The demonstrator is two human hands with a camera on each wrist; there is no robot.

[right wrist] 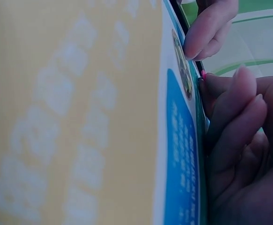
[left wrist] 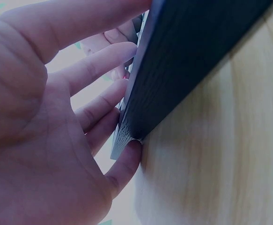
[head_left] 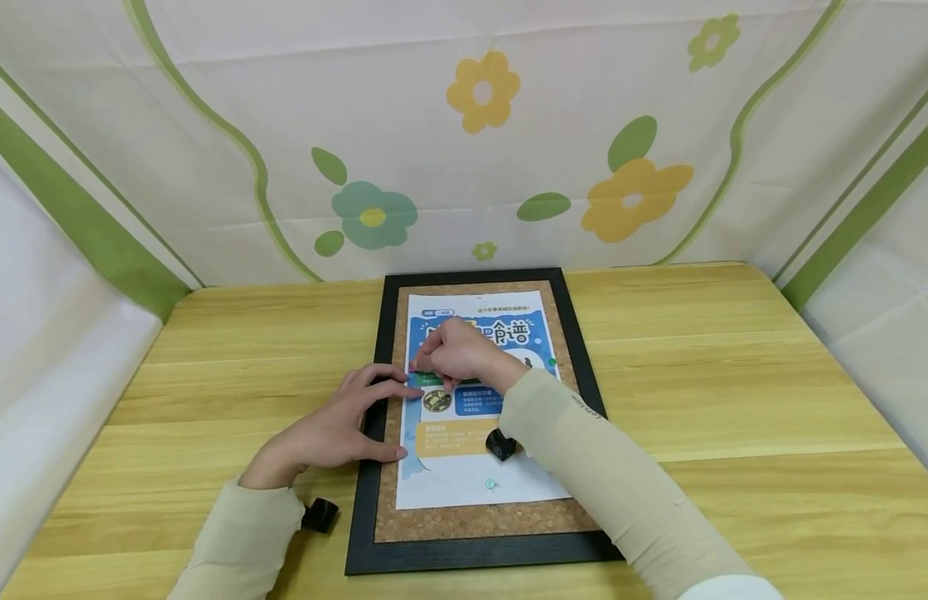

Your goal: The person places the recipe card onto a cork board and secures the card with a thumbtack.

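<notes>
A printed poster (head_left: pixel 464 492) lies on a cork board (head_left: pixel 433 527) with a black frame (head_left: pixel 464 556). My right hand (head_left: pixel 458 348) is over the poster's left side, thumb and fingertip pinching a small pink pushpin (right wrist: pixel 203 74) at the paper's left edge. My left hand (head_left: pixel 348 421) spreads across the board's left side. Its index and middle fingers touch the poster edge just below the pin, and the thumb rests lower down on the paper's edge. In the left wrist view the little finger (left wrist: pixel 127 161) is against the frame's outer side.
A green pushpin (head_left: pixel 552 362) is at the poster's right edge and a pale green one (head_left: pixel 490 483) near its bottom. The board lies on a wooden table (head_left: pixel 734 400), its far end close to a flowered cloth (head_left: pixel 433 150). Cloth walls also flank both sides.
</notes>
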